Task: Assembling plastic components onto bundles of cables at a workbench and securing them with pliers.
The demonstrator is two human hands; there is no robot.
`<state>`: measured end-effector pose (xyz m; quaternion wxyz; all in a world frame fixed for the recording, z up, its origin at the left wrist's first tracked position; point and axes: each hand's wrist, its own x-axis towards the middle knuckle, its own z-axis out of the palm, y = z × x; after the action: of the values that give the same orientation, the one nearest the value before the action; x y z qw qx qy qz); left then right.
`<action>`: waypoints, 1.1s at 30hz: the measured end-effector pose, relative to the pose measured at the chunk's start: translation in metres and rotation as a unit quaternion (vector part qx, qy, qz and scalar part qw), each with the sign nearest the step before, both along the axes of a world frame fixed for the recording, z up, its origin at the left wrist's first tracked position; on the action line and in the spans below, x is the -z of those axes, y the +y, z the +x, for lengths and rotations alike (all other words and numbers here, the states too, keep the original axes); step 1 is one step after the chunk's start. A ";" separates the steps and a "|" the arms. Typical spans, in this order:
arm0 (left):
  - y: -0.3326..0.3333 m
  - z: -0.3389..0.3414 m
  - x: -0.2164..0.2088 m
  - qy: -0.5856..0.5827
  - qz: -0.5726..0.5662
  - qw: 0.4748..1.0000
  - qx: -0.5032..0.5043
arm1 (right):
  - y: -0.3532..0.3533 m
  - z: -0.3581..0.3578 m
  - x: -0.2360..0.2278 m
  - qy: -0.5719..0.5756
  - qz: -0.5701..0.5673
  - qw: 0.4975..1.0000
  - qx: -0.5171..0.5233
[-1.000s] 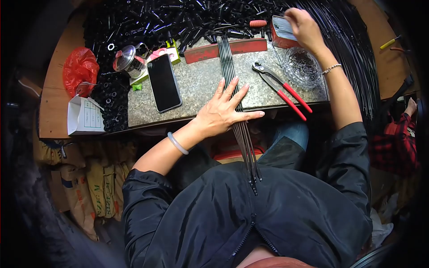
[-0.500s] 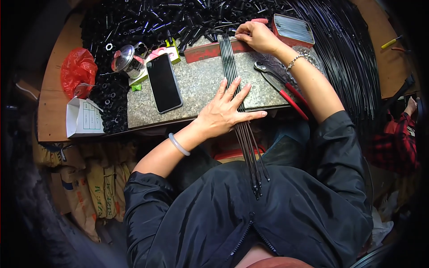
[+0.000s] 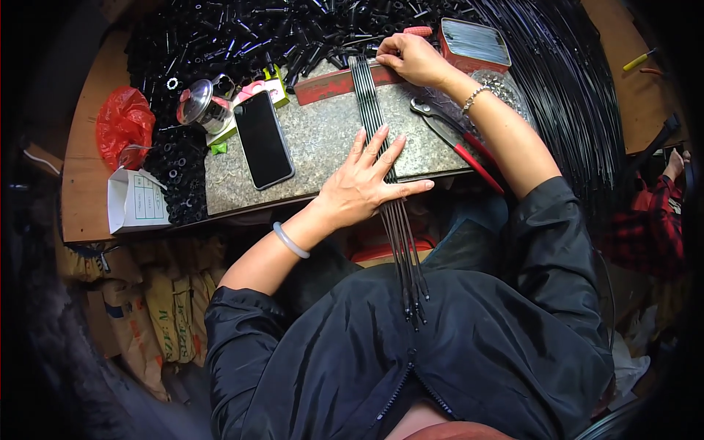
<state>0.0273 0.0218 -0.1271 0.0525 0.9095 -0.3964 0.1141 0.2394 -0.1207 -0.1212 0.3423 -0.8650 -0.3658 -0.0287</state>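
Observation:
A row of thin black cables lies side by side across the stone slab, their far ends at a worn red metal bar and their near ends hanging over the edge toward my lap. My left hand rests flat on the cables near the slab's front edge, fingers spread. Beyond it, my right hand is closed in a pinch just right of the cables' far ends, above the bar. What its fingertips hold, if anything, is too small to make out. Red-handled pliers lie on the slab below my right forearm.
Left on the slab are a phone and a lidded glass jar. A red tin of thin rods stands behind my right hand. Black parts pile at the back; long cables lie right. Another person's checked sleeve shows far right.
The whole view has shifted a little, so the table's things appear slightly farther left. Both hands stay at nearly the same places on and beside the cables.

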 end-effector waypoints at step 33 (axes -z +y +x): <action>-0.001 0.001 0.002 -0.002 -0.013 1.000 -0.004 | 0.005 0.006 0.004 0.021 0.004 1.000 -0.011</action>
<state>0.0281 0.0204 -0.1293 0.0635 0.9101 -0.3911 0.1211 0.2451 -0.1158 -0.1254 0.3539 -0.8597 -0.3682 -0.0082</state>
